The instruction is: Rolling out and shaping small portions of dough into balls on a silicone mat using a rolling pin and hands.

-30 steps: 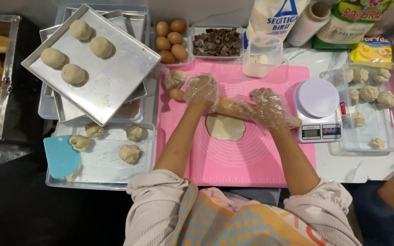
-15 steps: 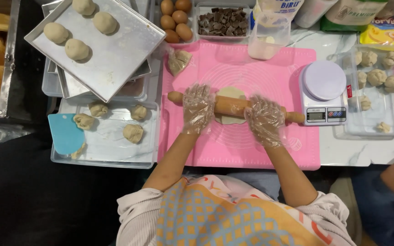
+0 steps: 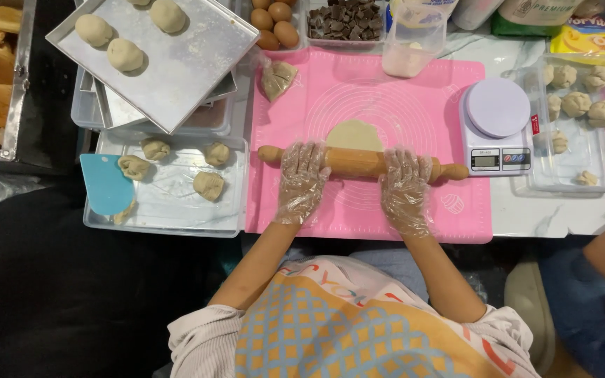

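Fingers: both hands wear clear plastic gloves; the fingers lie spread and flat over the rolling pin, pressing on it, not curled round it.
Left hand: left hand rests on the pin's 9 o'clock part.
Right hand: right hand rests on its 3 o'clock part.
Pin axis: long axis runs 9 to 3 o'clock, the 3 o'clock end a little lower; both knob ends stick out past the hands.
Dough: flat dough disc lies under and at 12 o'clock of the pin, on the pink mat.
Open room: bare mat toward 6 o'clock up to its near edge, and more toward 12 o'clock.
Edges: digital scale sits just beside the pin's 3 o'clock end; clear tray of dough pieces borders the mat at 9 o'clock; plastic cup stands at the 12 o'clock edge.
Bench: marble bench shows at 3 o'clock.
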